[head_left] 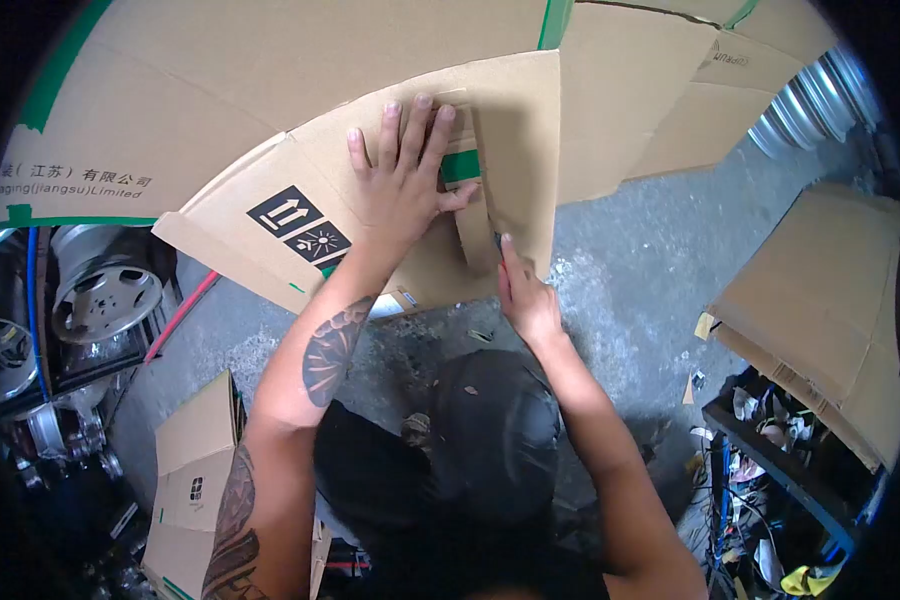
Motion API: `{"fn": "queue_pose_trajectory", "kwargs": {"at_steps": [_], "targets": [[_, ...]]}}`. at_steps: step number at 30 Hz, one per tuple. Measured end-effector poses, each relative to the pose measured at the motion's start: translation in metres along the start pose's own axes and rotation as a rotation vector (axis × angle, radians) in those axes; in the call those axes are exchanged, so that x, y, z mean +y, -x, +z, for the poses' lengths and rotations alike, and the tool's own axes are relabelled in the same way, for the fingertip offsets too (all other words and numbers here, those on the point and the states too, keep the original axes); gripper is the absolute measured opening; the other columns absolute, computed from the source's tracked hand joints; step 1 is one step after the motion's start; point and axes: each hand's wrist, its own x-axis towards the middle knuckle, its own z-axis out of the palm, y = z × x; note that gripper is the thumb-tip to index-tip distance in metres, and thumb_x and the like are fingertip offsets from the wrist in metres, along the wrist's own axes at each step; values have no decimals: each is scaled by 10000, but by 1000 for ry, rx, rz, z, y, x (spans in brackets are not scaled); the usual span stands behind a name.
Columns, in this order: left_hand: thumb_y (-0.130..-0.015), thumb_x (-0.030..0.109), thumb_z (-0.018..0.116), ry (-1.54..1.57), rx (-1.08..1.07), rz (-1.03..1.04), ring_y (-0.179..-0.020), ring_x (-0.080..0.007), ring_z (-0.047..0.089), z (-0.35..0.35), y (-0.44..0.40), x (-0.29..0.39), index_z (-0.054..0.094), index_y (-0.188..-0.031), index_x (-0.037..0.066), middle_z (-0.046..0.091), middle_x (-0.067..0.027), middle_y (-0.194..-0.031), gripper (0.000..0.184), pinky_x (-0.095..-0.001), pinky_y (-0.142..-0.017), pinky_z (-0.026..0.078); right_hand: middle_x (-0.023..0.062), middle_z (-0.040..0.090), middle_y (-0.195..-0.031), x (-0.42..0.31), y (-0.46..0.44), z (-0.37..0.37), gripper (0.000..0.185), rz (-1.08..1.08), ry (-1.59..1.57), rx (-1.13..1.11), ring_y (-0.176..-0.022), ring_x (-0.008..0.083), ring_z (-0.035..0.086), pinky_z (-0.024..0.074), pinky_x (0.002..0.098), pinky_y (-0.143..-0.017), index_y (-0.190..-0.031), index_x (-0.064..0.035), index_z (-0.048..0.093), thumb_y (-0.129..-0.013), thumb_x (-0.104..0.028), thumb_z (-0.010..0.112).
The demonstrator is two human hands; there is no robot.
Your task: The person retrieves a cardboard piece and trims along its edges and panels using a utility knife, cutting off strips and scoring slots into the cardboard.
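Observation:
My left hand [402, 190] lies flat with spread fingers on a brown cardboard sheet [520, 130] printed with black handling symbols. Under its thumb and fingertips is a narrow cardboard strip [473, 225] crossed by a band of green tape [460, 166]. My right hand [528, 300] is closed, its index finger stretched forward, around what looks like a utility knife [504, 266]. Only a bit of red and a dark tip show; the fingers hide the rest. The tip meets the cardboard at the strip's right edge, near the sheet's lower border.
Large cardboard [300, 60] with green tape stands behind the sheet. Metal wheel rims [108, 300] sit on a rack at left, with more rims [815, 100] at upper right. A cardboard box [820, 290] rests at right above a cluttered blue-framed shelf [790, 480]. Scraps lie on the concrete floor [620, 270].

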Motion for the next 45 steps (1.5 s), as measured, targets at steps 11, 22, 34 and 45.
{"fn": "queue_pose_trajectory", "kwargs": {"at_steps": [11,22,34,45], "targets": [[-747,779,652,22,-77,-17,-1584,-344,150,21,68,31,405,-1596,219,276,-73,-1692,1046,-712,-1205,7,179,709,-1077,12,-9,-13,607,-100,52,-75,-701,400,716,609,488,-594,-1542,-132,434,-972,-161,639],[-681,785,706,27,-144,-92,-1597,-355,89,42,134,68,350,-1613,192,204,-109,-1705,1161,-724,-1204,35,155,725,-1105,6,-7,-3,631,-48,61,-50,-686,399,720,613,501,-596,-1562,-165,416,-970,-189,634],[-716,774,710,23,-82,-126,-1588,-384,93,47,131,75,384,-1598,222,196,-117,-1700,1090,-710,-1202,15,144,715,-954,2,-2,10,588,-33,-25,49,-629,385,696,595,500,-574,-1548,-158,453,-987,-195,626],[-699,732,765,37,-82,-205,-1567,-394,113,45,124,83,471,-1552,278,224,-110,-1680,1010,-701,-1196,-4,161,711,-895,9,-6,7,607,-71,15,33,-624,374,699,600,476,-574,-1544,-154,460,-969,-173,652]]}}
